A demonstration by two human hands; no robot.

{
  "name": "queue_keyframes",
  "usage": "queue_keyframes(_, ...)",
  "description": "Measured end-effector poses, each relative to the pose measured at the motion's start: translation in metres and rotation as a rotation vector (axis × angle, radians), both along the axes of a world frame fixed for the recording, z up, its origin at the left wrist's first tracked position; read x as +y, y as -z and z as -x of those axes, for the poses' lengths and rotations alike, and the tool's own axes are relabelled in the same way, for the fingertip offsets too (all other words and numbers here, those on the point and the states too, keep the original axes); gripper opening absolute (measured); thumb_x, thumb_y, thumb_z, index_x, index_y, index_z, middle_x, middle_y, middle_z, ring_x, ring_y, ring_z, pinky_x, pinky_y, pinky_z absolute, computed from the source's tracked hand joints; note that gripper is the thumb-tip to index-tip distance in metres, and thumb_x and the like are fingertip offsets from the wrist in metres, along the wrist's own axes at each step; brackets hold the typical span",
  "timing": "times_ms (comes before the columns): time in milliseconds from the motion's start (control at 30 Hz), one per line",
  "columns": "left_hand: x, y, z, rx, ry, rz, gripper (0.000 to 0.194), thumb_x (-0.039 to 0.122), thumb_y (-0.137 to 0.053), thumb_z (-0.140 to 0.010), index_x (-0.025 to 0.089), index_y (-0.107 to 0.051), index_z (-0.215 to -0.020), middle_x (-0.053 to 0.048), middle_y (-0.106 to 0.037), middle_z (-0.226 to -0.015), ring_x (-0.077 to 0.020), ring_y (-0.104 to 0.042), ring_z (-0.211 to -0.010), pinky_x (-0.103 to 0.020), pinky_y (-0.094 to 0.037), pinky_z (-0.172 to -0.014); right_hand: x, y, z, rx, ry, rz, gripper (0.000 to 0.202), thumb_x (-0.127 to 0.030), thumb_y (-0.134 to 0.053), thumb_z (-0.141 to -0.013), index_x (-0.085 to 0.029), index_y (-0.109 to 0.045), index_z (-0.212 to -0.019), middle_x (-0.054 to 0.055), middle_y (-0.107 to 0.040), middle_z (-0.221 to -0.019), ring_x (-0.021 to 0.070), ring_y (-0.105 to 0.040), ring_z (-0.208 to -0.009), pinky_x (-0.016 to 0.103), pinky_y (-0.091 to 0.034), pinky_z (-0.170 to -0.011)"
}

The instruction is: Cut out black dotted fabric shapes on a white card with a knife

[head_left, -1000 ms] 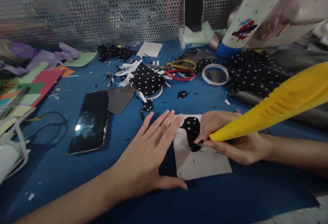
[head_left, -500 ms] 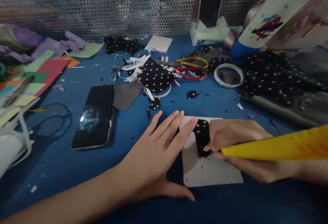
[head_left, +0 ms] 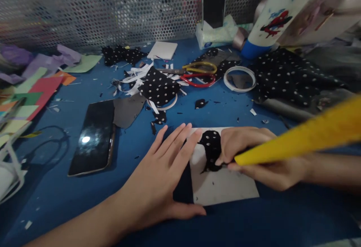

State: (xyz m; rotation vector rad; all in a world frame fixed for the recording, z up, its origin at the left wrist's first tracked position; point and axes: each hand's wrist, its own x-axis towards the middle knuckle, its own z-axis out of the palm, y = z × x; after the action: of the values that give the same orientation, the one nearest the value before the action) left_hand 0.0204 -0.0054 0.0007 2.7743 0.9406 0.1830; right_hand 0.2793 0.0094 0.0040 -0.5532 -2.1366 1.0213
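Observation:
My left hand point(head_left: 160, 171) lies with its fingers spread, the fingertips pressing on the left edge of a white square card point(head_left: 228, 186). On the card is a piece of black fabric point(head_left: 212, 141) with white dots, its lower edge ragged. My right hand point(head_left: 254, 156) is closed around a long yellow tool point(head_left: 299, 132) that tapers toward the fabric. Its dark tip is between my fingers at the fabric's right side, mostly hidden, so I cannot tell its exact kind. My right fingertips touch the fabric.
A phone point(head_left: 94, 137) lies left. Scissors point(head_left: 199, 79), a tape roll point(head_left: 239, 89) and dotted fabric scraps point(head_left: 159, 87) lie behind the card. Coloured papers point(head_left: 46, 90) are at far left. A white bottle point(head_left: 270, 25) with a blue base stands at back right, before a perforated metal panel point(head_left: 158, 9).
The view has shifted, so most things appear further left. The yellow tool's far end is tilted up more. My right fingers have shifted slightly along the fabric; the left hand still presses the card.

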Motion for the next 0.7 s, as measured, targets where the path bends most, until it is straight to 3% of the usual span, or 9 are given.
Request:
queue_keyframes(167, 0.0000, 0.0002, 0.0007, -0.001, 0.006, -0.005, 0.130, 0.078, -0.066, -0.070, 0.009, 0.003, -0.157, -0.017, -0.018, -0.162, -0.0330, -0.016, -0.150, -0.052, -0.010, -0.123, 0.0028, -0.0001, 0.0008, 0.152, 0.088, 0.158, 0.009, -0.012, -0.060, -0.088, -0.016, -0.055, -0.094, 0.003, -0.057, -0.086, 0.0127, -0.057, -0.075, 0.027, -0.049, -0.065)
queue_keyframes(400, 0.0008, 0.0001, 0.0003, 0.005, 0.016, -0.002, 0.131, 0.081, -0.064, -0.070, 0.008, 0.001, -0.157, -0.018, -0.018, -0.162, -0.0329, -0.014, -0.151, -0.052, -0.008, -0.123, 0.0009, -0.0040, 0.0013, 0.033, 0.013, 0.009, 0.012, -0.009, -0.058, -0.087, -0.013, -0.056, -0.098, 0.006, -0.061, -0.086, 0.0139, -0.058, -0.080, 0.028, -0.052, -0.071)
queue_keyframes(533, 0.0003, 0.0001, -0.0003, -0.001, 0.006, 0.016, 0.136, 0.078, -0.071, -0.065, 0.009, 0.002, -0.156, -0.018, -0.017, -0.162, -0.0330, -0.014, -0.151, -0.052, -0.007, -0.123, -0.0010, -0.0026, 0.0010, -0.046, 0.057, -0.132, 0.008, -0.015, -0.058, -0.091, -0.019, -0.057, -0.097, 0.004, -0.064, -0.084, 0.0151, -0.062, -0.081, 0.029, -0.052, -0.073)
queue_keyframes(700, -0.0009, 0.0012, 0.0004, -0.029, 0.003, 0.046, 0.137, 0.076, -0.073, -0.064, 0.010, 0.003, -0.157, -0.018, -0.018, -0.162, -0.0342, -0.014, -0.150, -0.055, -0.009, -0.123, 0.0017, -0.0050, 0.0033, -0.092, 0.023, -0.162, 0.005, -0.021, -0.056, -0.095, -0.022, -0.055, -0.091, 0.002, -0.066, -0.079, 0.0149, -0.062, -0.076, 0.030, -0.051, -0.070)
